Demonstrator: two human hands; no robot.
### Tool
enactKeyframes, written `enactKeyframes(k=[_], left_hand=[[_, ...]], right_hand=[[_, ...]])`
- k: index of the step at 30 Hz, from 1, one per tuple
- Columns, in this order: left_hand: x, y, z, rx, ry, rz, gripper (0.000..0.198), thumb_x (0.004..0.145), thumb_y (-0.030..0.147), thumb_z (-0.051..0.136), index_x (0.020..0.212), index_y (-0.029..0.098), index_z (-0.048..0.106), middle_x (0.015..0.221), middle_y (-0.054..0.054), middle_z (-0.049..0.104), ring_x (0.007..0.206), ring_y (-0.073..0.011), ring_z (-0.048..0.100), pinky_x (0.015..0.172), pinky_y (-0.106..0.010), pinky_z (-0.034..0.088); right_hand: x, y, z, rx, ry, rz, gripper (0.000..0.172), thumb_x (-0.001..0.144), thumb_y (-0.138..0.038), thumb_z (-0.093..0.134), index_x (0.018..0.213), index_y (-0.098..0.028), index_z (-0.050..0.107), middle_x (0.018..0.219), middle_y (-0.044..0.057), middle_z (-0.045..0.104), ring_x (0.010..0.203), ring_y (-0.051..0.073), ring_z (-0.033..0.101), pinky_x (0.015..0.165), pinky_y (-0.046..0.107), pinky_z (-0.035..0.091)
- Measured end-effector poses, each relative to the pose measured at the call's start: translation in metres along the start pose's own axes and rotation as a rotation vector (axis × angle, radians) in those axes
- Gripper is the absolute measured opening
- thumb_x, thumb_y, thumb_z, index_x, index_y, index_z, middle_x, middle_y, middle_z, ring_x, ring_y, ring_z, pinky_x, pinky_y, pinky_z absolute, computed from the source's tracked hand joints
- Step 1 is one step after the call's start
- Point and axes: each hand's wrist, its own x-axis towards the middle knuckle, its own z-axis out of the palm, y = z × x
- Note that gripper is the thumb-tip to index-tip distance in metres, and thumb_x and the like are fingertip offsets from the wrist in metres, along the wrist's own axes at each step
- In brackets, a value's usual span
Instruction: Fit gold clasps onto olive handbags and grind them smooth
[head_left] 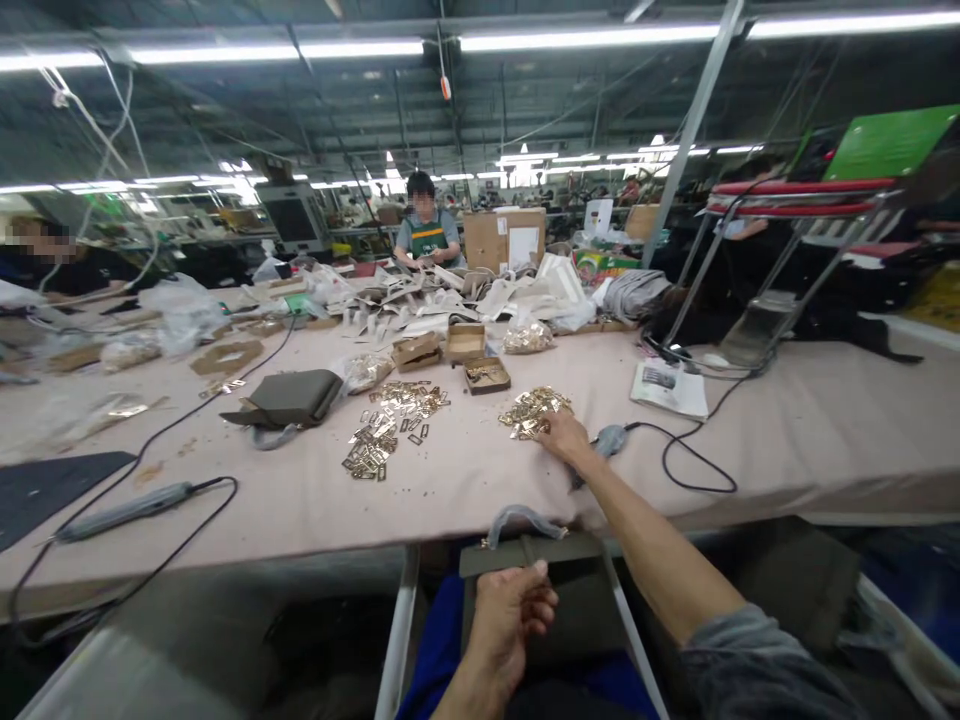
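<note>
A dark olive handbag [577, 600] rests on my lap at the table's edge, its wrapped handle [521, 518] arching upward. My left hand [510, 615] is closed at the front flap, thumb and forefinger pinching the narrow strap [531, 549]. Out on the table, my right hand [564, 435] touches a pile of gold metal pieces [529, 408]. Its fingers are drawn together at the pile; what lies between them is hidden. Just beside the right wrist is a grey-wrapped handheld tool [611, 440] with a black cord.
More gold frame-shaped pieces [371, 445] lie left of centre, near small cardboard boxes [486, 374]. Another olive handbag [292, 397] and a corded tool [127, 512] are at left. A booklet [667, 388] and metal-legged stand [795, 200] are at right. A co-worker [427, 230] sits across.
</note>
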Motion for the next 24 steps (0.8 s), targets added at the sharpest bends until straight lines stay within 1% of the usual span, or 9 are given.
enactKeyframes(k=[2,7,11,14,17,19,21,23,24], left_hand=[[0.001,-0.007,-0.004,0.038,-0.003,0.034,0.058,0.054,0.059,0.095,0.067,0.009,0.068,0.069,-0.018,0.070,0.048,-0.0135,0.056,0.041,-0.017,0.035],[0.009,-0.030,-0.020,0.141,0.002,0.083,0.055,0.057,0.059,0.092,0.057,0.011,0.064,0.064,-0.016,0.068,0.045,-0.0137,0.054,0.039,-0.018,0.031],[0.022,-0.045,-0.033,0.186,-0.017,0.129,0.055,0.063,0.060,0.092,0.060,0.012,0.064,0.062,-0.014,0.067,0.044,-0.0155,0.056,0.039,-0.019,0.032],[0.026,-0.052,-0.037,0.213,-0.002,0.154,0.060,0.062,0.065,0.092,0.064,0.011,0.066,0.058,-0.014,0.066,0.041,-0.0164,0.056,0.037,-0.019,0.032],[0.022,-0.049,-0.034,0.228,0.049,0.174,0.066,0.058,0.071,0.093,0.062,0.011,0.066,0.049,-0.012,0.061,0.037,-0.0163,0.053,0.035,-0.019,0.031],[0.016,-0.042,-0.030,0.240,0.033,0.171,0.065,0.059,0.070,0.093,0.063,0.010,0.069,0.050,-0.012,0.061,0.040,-0.0166,0.055,0.038,-0.019,0.035],[0.010,-0.033,-0.028,0.228,0.002,0.155,0.061,0.061,0.064,0.095,0.068,0.008,0.072,0.056,-0.014,0.065,0.045,-0.0174,0.059,0.042,-0.020,0.040],[0.006,-0.026,-0.026,0.200,-0.015,0.143,0.056,0.063,0.057,0.097,0.072,0.007,0.074,0.062,-0.015,0.068,0.050,-0.0191,0.063,0.044,-0.020,0.043],[0.005,-0.024,-0.025,0.187,-0.015,0.137,0.054,0.063,0.054,0.098,0.074,0.006,0.075,0.063,-0.015,0.069,0.052,-0.0201,0.065,0.045,-0.020,0.045]], right_hand=[[0.003,0.001,0.004,-0.016,-0.020,0.022,0.030,0.083,-0.039,0.076,0.107,-0.021,0.073,0.120,0.011,0.066,0.110,0.026,0.062,0.090,0.033,0.046],[-0.003,0.006,0.002,-0.041,-0.044,0.052,0.020,0.090,-0.038,0.071,0.100,-0.020,0.071,0.111,0.009,0.066,0.101,0.023,0.063,0.084,0.030,0.045],[-0.021,-0.002,-0.001,-0.045,-0.023,0.007,0.014,0.096,-0.031,0.062,0.098,-0.020,0.070,0.109,0.008,0.067,0.100,0.022,0.061,0.085,0.029,0.042],[-0.040,-0.012,0.004,-0.025,-0.064,-0.068,0.011,0.093,-0.030,0.066,0.093,-0.021,0.073,0.102,0.008,0.069,0.097,0.022,0.062,0.082,0.029,0.041],[-0.055,-0.016,0.011,0.011,-0.124,-0.119,0.011,0.091,-0.024,0.067,0.086,-0.019,0.075,0.096,0.010,0.070,0.093,0.022,0.064,0.081,0.029,0.042],[-0.059,-0.014,0.015,0.041,-0.130,-0.122,0.012,0.091,-0.020,0.064,0.088,-0.017,0.075,0.097,0.011,0.070,0.094,0.022,0.064,0.083,0.029,0.042],[-0.059,-0.011,0.016,0.068,-0.126,-0.112,0.015,0.089,-0.017,0.063,0.099,-0.016,0.075,0.098,0.011,0.071,0.094,0.023,0.065,0.084,0.030,0.044],[-0.060,-0.010,0.014,0.129,-0.119,-0.125,0.029,0.087,-0.014,0.064,0.114,-0.017,0.073,0.095,0.008,0.072,0.091,0.022,0.065,0.085,0.030,0.046],[-0.062,-0.010,0.012,0.195,-0.108,-0.139,0.032,0.086,-0.014,0.064,0.117,-0.017,0.073,0.091,0.007,0.071,0.087,0.021,0.064,0.084,0.031,0.047]])
